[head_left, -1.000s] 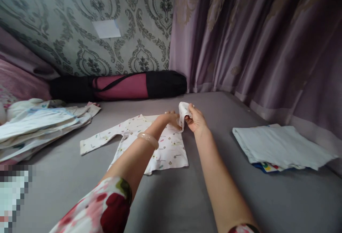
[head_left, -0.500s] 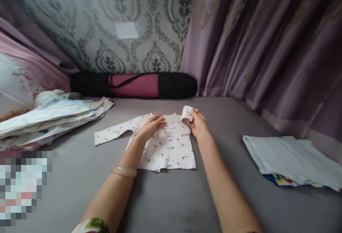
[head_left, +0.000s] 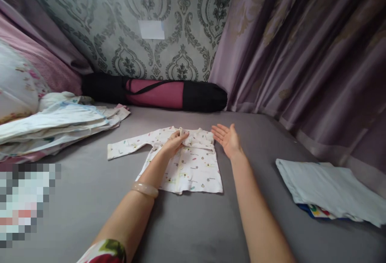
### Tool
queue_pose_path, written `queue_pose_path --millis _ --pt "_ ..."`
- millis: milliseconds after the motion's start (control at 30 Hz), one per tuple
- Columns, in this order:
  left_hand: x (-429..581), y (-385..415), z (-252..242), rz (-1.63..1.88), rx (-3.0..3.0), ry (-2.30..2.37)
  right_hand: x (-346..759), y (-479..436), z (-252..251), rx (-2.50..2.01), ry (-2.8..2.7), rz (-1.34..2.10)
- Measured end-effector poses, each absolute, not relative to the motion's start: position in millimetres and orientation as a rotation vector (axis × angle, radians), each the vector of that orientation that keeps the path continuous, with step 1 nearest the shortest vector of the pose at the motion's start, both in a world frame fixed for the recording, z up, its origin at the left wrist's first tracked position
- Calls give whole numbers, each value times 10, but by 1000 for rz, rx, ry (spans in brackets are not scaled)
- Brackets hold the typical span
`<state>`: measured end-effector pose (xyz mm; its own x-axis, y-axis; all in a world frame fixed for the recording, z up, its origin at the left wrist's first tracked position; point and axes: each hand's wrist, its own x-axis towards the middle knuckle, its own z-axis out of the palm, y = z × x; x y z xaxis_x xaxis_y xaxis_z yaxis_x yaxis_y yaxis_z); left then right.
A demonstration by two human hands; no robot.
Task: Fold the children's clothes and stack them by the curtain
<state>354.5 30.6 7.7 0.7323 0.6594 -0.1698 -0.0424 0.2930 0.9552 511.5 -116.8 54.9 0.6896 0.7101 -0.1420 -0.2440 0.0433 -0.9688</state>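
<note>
A small white baby shirt (head_left: pixel 199 170) with a little coloured print lies flat on the grey bed sheet, its front placket and buttons facing up. One sleeve (head_left: pixel 129 145) stretches out to the left. The other sleeve (head_left: pixel 199 140) is folded inward across the chest. My left hand (head_left: pixel 174 143) is closed on the cuff end of that folded sleeve, near the neckline; its fingertips are partly hidden. Beside the shirt's right shoulder, my right hand (head_left: pixel 228 139) is open with fingers spread, palm turned toward the shirt and nothing in it.
Stacked clothes (head_left: pixel 75 124) lie on the left, next to a flowered pillow (head_left: pixel 18 86). Folded pale blue clothing (head_left: pixel 328 188) rests on the right. A long black and pink bag (head_left: pixel 157 94) lies along the wall, with purple curtains (head_left: pixel 271 54) hanging at the right.
The right sleeve has passed from being held up by my right hand to lying folded across the chest. My right hand has let go and opened; my left hand has closed on the cuff.
</note>
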Motion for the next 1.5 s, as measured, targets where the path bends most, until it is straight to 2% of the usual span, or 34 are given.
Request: queue_pose_path --millis 267,467,633,967,1133,1333,1500 --pt "3556 378 47 614 1210 629 5279 -1149 240 -1671 -467 498" --pt "3479 412 61 650 1339 820 5013 -1032 79 -2206 -968 206" --pt "3421 439 31 745 1574 874 4842 -1074 33 -2450 -1265 148" --pt "3396 559 -101 803 2306 791 4821 -1089 -20 -2561 -1313 179" --pt "3425 562 -206 729 2534 846 4815 -1078 -21 -2614 -1305 200" --pt "3390 446 -164 527 2720 1145 4815 -1062 -15 -2688 -1318 201" --pt "3319 404 -53 366 2771 1074 4816 -1067 -7 -2683 -1312 212"
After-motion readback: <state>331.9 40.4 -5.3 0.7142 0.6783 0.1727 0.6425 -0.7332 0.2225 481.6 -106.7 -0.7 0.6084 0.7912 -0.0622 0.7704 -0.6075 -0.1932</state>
